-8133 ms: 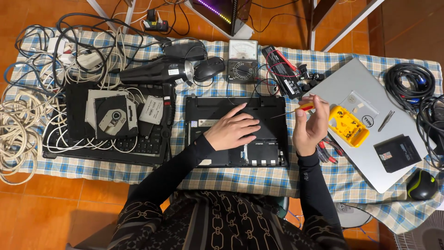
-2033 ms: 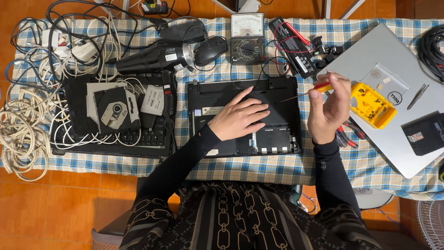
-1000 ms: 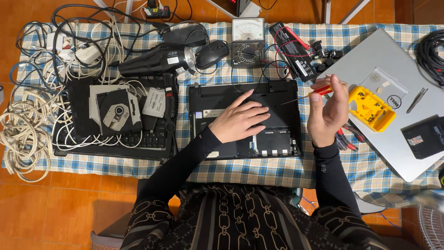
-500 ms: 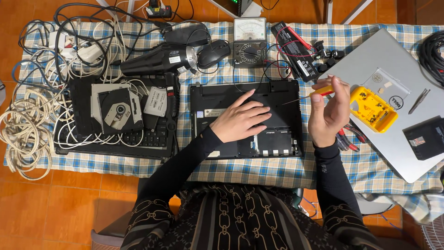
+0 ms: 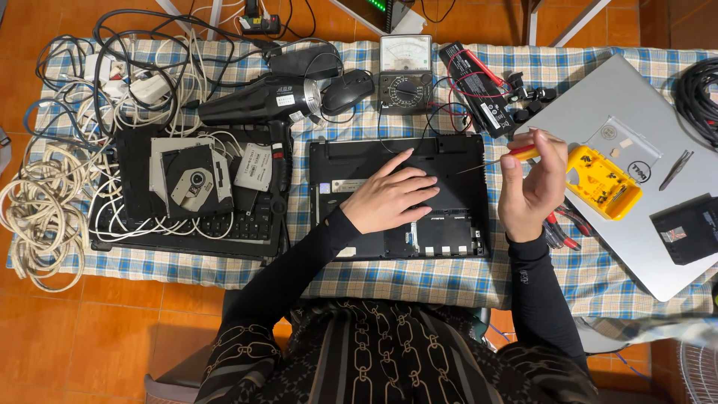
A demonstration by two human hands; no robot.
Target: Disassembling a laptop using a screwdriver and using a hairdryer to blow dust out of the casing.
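A black laptop base point(image 5: 449, 228) lies bottom-up on the checked tablecloth point(image 5: 419, 280) in front of me. My left hand point(image 5: 389, 196) rests flat on its middle, fingers spread. My right hand point(image 5: 532, 187) is raised just right of the laptop base and grips a small screwdriver point(image 5: 499, 158) with a red and yellow handle; its thin shaft points left over the base's upper right part. A yellow parts tray point(image 5: 602, 182) sits right of that hand.
A silver closed laptop point(image 5: 636, 247) lies at right under the yellow tray, a black drive point(image 5: 686, 228) and tweezers point(image 5: 677, 169). At left sit another black laptop point(image 5: 254, 224) with an optical drive point(image 5: 188, 176), tangled cables point(image 5: 45, 217), and a hair dryer point(image 5: 258, 97). Behind are a mouse point(image 5: 346, 90), multimeter point(image 5: 404, 72) and battery pack point(image 5: 482, 103).
Over the frames my right hand keeps the screwdriver and lifts slightly up and right of the laptop base. My left hand stays pressed on the base. The view shifts a little.
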